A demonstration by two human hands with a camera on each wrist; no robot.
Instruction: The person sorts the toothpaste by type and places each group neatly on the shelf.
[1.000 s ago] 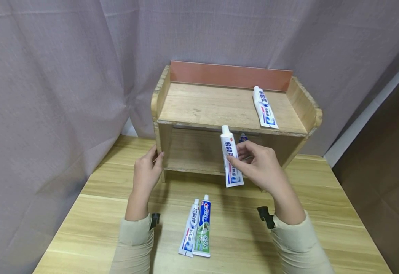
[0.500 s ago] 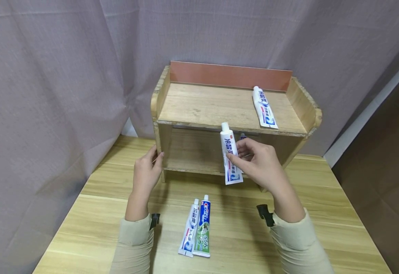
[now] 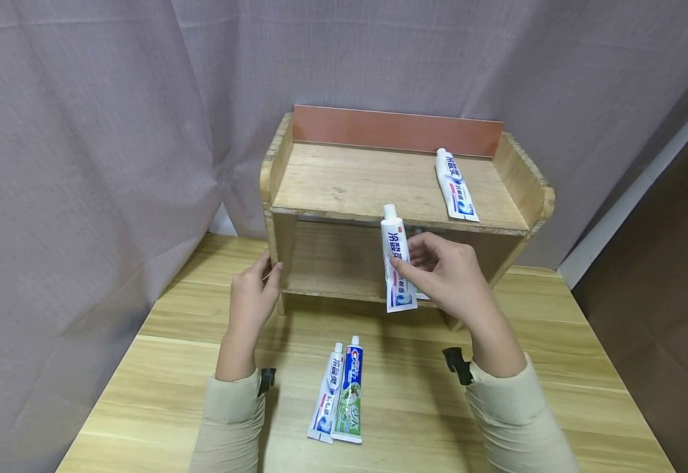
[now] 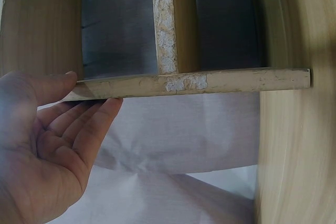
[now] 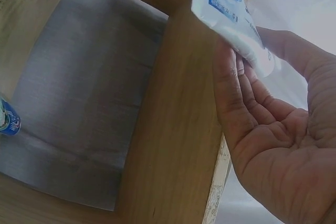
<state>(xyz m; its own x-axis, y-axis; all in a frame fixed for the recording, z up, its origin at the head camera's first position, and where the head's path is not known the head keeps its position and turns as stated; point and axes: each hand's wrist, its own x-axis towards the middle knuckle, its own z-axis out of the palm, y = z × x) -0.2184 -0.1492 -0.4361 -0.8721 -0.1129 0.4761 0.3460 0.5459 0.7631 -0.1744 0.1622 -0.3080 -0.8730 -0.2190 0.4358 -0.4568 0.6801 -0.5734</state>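
Observation:
My right hand point(image 3: 447, 272) pinches a white toothpaste tube point(image 3: 395, 246), cap up, in front of the small wooden shelf's point(image 3: 344, 184) upper board. The right wrist view shows the tube's flat end point(image 5: 223, 3) between thumb and fingers. With thumb and fingers on either side, my left hand point(image 3: 252, 295) grips the shelf's left side panel point(image 4: 231, 81). A matching white tube point(image 3: 457, 187) lies on the top board at right. Behind my right hand, a tube on the lower board is mostly hidden; its blue end point(image 5: 9, 119) appears in the right wrist view.
On the wood-grain table point(image 3: 190, 394), a white toothpaste tube point(image 3: 326, 397) and a blue-green Crest tube point(image 3: 350, 394) lie side by side in front of the shelf. A grey curtain point(image 3: 113, 131) hangs behind; a brown panel point(image 3: 663, 249) stands at right.
My right hand has risen slightly with the white toothpaste tube, bringing its cap up past the top board's front edge. The left hand has kept its place on the shelf.

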